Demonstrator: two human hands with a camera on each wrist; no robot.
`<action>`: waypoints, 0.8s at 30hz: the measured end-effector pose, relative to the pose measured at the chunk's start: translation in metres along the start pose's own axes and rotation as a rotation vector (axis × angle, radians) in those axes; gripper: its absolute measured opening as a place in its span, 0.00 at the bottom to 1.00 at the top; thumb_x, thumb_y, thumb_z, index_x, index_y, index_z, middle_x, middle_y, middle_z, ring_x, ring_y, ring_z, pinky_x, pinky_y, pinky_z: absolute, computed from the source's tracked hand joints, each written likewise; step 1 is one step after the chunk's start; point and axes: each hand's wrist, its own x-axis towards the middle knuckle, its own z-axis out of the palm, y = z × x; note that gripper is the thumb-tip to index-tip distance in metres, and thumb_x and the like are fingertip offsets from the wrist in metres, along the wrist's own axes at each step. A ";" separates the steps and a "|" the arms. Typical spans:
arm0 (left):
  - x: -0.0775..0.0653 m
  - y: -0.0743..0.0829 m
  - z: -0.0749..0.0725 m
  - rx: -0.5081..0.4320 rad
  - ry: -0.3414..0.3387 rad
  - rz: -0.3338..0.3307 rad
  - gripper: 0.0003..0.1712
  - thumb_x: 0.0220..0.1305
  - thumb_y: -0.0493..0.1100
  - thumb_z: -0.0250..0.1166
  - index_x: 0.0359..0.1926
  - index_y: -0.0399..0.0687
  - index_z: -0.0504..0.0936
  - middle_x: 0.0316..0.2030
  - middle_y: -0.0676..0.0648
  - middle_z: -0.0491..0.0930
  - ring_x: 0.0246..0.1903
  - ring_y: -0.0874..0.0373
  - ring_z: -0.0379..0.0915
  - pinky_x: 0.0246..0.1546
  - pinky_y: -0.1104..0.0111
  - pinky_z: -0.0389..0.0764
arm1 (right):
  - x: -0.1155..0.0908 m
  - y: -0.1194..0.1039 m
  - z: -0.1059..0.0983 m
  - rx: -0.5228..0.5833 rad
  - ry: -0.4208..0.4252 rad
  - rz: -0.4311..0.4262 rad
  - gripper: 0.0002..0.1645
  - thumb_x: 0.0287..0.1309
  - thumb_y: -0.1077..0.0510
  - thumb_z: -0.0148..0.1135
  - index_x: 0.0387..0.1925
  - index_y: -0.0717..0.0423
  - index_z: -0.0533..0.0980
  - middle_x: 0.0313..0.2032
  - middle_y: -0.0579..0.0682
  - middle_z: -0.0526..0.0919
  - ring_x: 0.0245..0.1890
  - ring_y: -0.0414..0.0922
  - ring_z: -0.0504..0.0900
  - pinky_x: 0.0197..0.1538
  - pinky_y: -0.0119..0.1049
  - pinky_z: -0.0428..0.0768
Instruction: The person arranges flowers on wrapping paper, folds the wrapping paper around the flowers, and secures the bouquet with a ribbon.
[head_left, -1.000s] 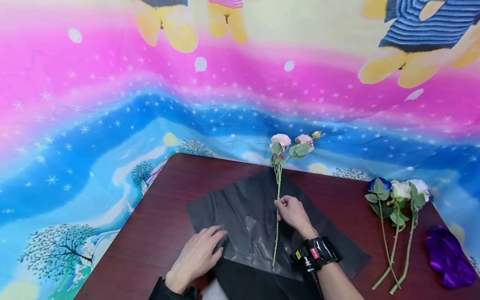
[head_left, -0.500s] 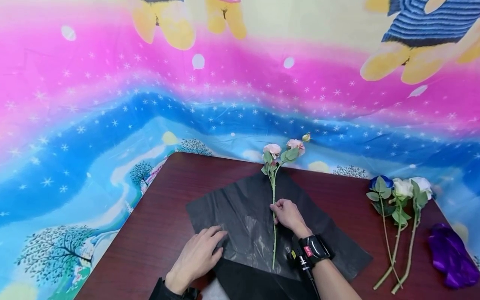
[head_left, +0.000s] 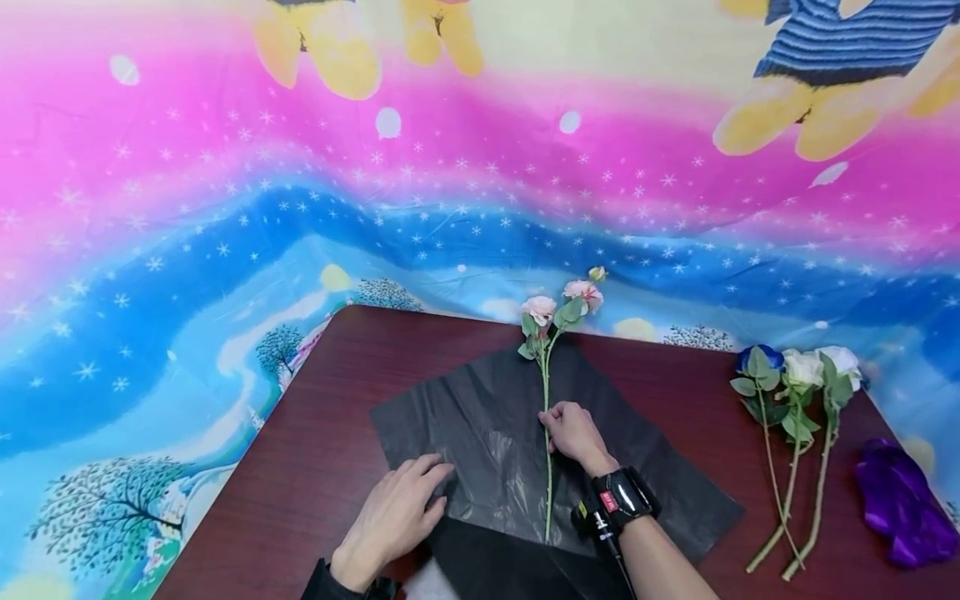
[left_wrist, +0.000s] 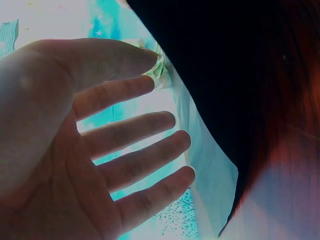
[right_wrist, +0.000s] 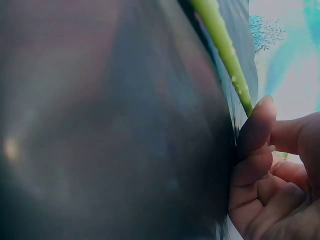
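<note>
A pink rose stem (head_left: 545, 383) with two blooms, a bud and green leaves lies over the black wrapping paper (head_left: 465, 417), its blooms past the sheet's far corner. My right hand (head_left: 576, 435) pinches the stem about midway; in the right wrist view the thumb and fingertips close on the green stem (right_wrist: 227, 57). My left hand (head_left: 397, 512) is by the paper's left edge, fingers extended and holding nothing. In the left wrist view the left hand (left_wrist: 100, 135) shows its fingers apart, with the dark paper (left_wrist: 210, 65) beyond them.
To the right on the dark red table (head_left: 300, 467) lie a blue rose (head_left: 759, 360) and two white roses with long stems. A crumpled purple piece (head_left: 903, 504) sits at the right edge. Behind the table hangs a printed cloth backdrop (head_left: 480, 167).
My right hand has shifted left and slightly toward me with the pink rose stem, bringing its blooms lower and left. My left hand has stayed in place.
</note>
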 end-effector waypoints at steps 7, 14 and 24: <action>-0.001 0.002 0.001 0.012 0.011 0.009 0.19 0.60 0.43 0.66 0.53 0.47 0.80 0.52 0.43 0.76 0.48 0.48 0.75 0.40 0.55 0.77 | -0.004 0.000 0.001 -0.045 -0.011 0.004 0.18 0.66 0.54 0.57 0.20 0.56 0.72 0.09 0.46 0.75 0.11 0.43 0.73 0.19 0.34 0.67; -0.001 0.003 0.001 -0.001 -0.003 0.025 0.19 0.60 0.43 0.66 0.53 0.46 0.80 0.52 0.42 0.76 0.47 0.48 0.75 0.38 0.56 0.77 | -0.014 -0.001 -0.002 -0.059 -0.043 0.010 0.20 0.65 0.54 0.57 0.17 0.55 0.71 0.08 0.44 0.74 0.11 0.42 0.73 0.18 0.33 0.67; -0.001 0.006 0.001 -0.019 -0.039 0.037 0.20 0.61 0.43 0.65 0.54 0.46 0.80 0.51 0.43 0.77 0.46 0.48 0.75 0.37 0.57 0.78 | -0.017 -0.001 -0.002 -0.091 -0.056 -0.045 0.21 0.66 0.54 0.57 0.18 0.55 0.68 0.07 0.46 0.73 0.09 0.42 0.75 0.18 0.34 0.68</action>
